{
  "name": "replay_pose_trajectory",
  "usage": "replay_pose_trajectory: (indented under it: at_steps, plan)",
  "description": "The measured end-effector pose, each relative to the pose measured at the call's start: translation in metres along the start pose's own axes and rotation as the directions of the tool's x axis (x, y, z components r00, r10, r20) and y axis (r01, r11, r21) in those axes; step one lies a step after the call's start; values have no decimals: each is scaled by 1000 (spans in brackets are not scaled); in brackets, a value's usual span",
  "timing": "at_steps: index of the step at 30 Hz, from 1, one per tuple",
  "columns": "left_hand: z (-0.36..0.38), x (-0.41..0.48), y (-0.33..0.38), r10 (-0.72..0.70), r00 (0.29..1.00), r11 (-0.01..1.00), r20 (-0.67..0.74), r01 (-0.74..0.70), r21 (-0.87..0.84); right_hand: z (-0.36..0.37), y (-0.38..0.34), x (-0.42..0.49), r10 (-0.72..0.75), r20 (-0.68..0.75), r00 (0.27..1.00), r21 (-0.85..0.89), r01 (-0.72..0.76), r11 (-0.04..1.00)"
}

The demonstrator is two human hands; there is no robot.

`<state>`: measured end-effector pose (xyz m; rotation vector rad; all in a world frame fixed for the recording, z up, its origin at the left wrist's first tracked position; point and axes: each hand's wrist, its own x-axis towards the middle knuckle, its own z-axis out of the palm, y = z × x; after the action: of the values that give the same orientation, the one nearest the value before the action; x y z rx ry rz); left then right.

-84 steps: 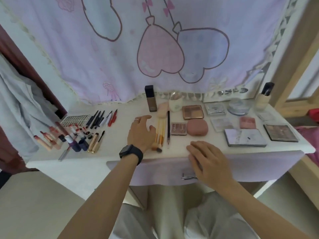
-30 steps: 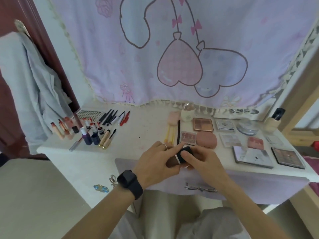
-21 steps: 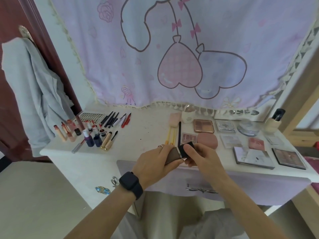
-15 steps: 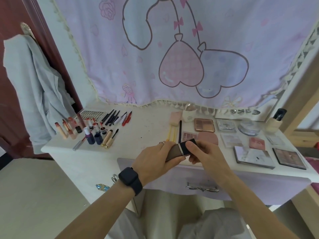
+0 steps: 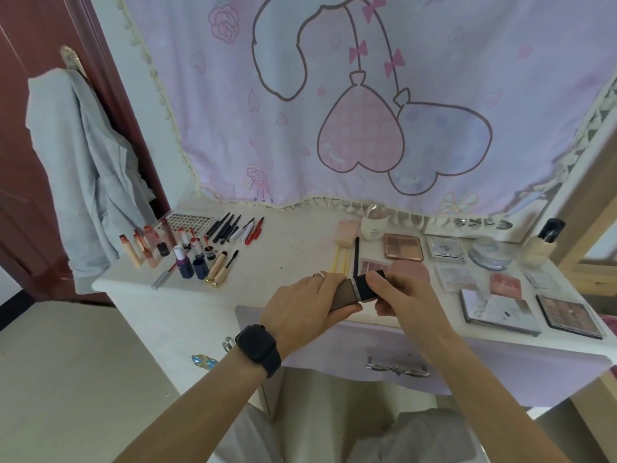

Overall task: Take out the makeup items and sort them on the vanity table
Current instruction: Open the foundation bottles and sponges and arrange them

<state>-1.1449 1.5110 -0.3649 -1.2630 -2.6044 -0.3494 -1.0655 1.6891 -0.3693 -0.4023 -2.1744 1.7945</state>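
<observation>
Nearest the camera, the left wrist wears a black smartwatch (image 5: 257, 349). Just past it the left hand (image 5: 310, 305), a ring (image 5: 319, 275) on one finger, curls round the brown body of a foundation bottle (image 5: 344, 295). The right hand (image 5: 404, 302) pinches the bottle's black cap (image 5: 367, 285) between thumb and fingers. The bottle lies almost level between the hands, cap end a little higher and to the right, held over the front edge of the white vanity table (image 5: 283, 262), above the drawer handle (image 5: 397, 369). Just behind the hands lie yellow-handled brushes (image 5: 339, 259) and a pink compact (image 5: 410, 272). Two large eyeshadow palettes (image 5: 497, 310) lie flat to the right. Well to the left stand lipsticks (image 5: 150, 245), with dark pencils (image 5: 227, 225) behind them. A lilac curtain (image 5: 367, 128) printed with heart balloons hangs at the back.
</observation>
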Motion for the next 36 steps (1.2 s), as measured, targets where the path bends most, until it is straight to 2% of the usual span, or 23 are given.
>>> replay_pose_trajectory:
  at_steps: [3, 6, 10, 13, 16, 19, 22, 25, 27, 30, 36]
  plan:
    - [-1, -1, -2, 3, 1000, 997, 10, -2, -82, -1, -2, -1, -58, 36, 998, -13, 59, 998]
    - [-4, -2, -1, -1, 999, 1000, 32, 2, -28, -1, -1, -1, -21, 38, 999, 53, 19, 998]
    - [-3, 0, -1, -14, 999, 999, 31, 15, -51, 1, 0, 2, -38, 8, 999, -57, 38, 998]
    - [-2, 0, -7, -10, 998, 994, 59, 17, -110, -4, -2, 3, -32, -38, 999, 34, 34, 999]
    - [-4, -9, -25, -103, 994, 968, 19, 105, -230, -31, -8, 9, -13, -198, 980, 168, 47, 985]
    - [-1, -18, -41, -200, 979, 927, -43, 175, -332, -49, -12, 13, -33, -183, 983, 125, 56, 991]
    - [5, -16, -40, -312, 943, 807, -115, 199, -556, -41, -19, 15, 42, -118, 992, 277, -8, 961]
    - [14, -10, -35, -422, 892, 652, -159, 176, -738, -32, -22, 17, 137, 11, 990, 509, -124, 852]
    - [19, -7, -34, -481, 865, 564, -146, 177, -806, -27, -22, 18, 151, 88, 985, 567, -174, 805]
    - [18, -2, -35, -562, 825, 401, -58, 210, -892, -18, -21, 21, 165, 143, 976, 575, -218, 789]
    - [23, 12, -51, -664, 747, 293, -19, 237, -926, 2, -18, 35, 171, 131, 976, 471, -213, 856]
